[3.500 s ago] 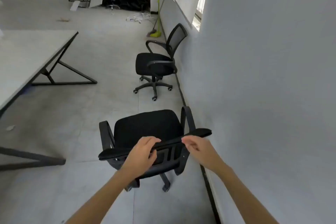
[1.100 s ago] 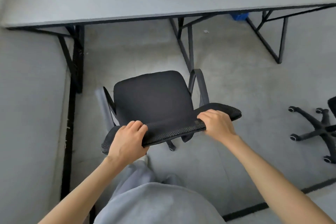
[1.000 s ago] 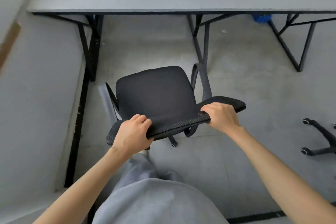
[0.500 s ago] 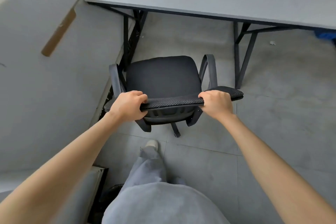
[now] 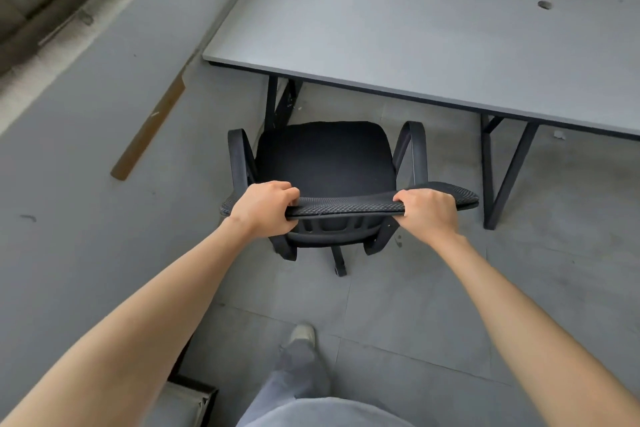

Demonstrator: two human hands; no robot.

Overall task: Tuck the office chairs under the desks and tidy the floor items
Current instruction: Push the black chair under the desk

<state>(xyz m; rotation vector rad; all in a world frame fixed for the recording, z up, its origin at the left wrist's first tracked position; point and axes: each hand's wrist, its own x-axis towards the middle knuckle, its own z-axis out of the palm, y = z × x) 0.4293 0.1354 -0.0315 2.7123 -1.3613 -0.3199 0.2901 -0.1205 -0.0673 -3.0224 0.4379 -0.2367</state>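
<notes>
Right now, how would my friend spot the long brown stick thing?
Start at the big grey desk and go to its left corner. Just left of it, a flat brown strip slants along the grey surface there. It is the only brown thing; the chair is black.

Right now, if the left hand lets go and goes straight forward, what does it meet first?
Probably the chair's left armrest, just ahead of the left hand; beyond it stands the desk leg. Depth is unclear.

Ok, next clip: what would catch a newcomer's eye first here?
The black chair at centre, both hands gripping the top of its backrest: left hand, right hand. Just beyond it the grey desk fills the upper right, the seat not yet under its edge. A brown strip lies at left.
</notes>
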